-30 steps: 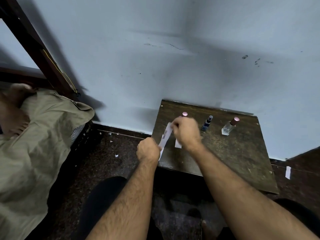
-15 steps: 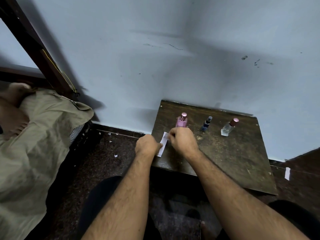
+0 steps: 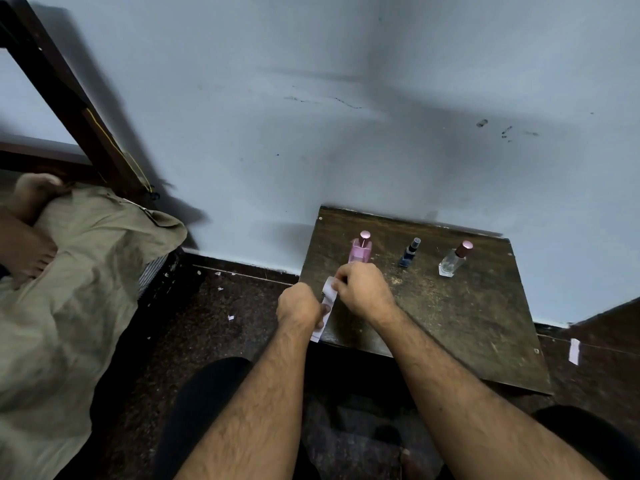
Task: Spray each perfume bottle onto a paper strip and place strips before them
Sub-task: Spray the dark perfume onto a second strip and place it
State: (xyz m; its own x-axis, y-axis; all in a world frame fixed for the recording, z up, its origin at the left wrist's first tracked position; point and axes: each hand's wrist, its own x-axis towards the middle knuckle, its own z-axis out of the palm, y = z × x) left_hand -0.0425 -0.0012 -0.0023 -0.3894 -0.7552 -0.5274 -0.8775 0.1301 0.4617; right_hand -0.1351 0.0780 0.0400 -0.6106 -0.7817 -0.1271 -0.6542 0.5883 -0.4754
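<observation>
White paper strip pinched by both hands, left and right, before the pink bottle

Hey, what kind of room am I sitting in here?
Most likely a plain bedroom at home, not a shop or lab. A bed with an olive sheet sits by a dark wooden frame, and three perfume bottles stand on a small worn wooden table against a scuffed painted wall.
</observation>
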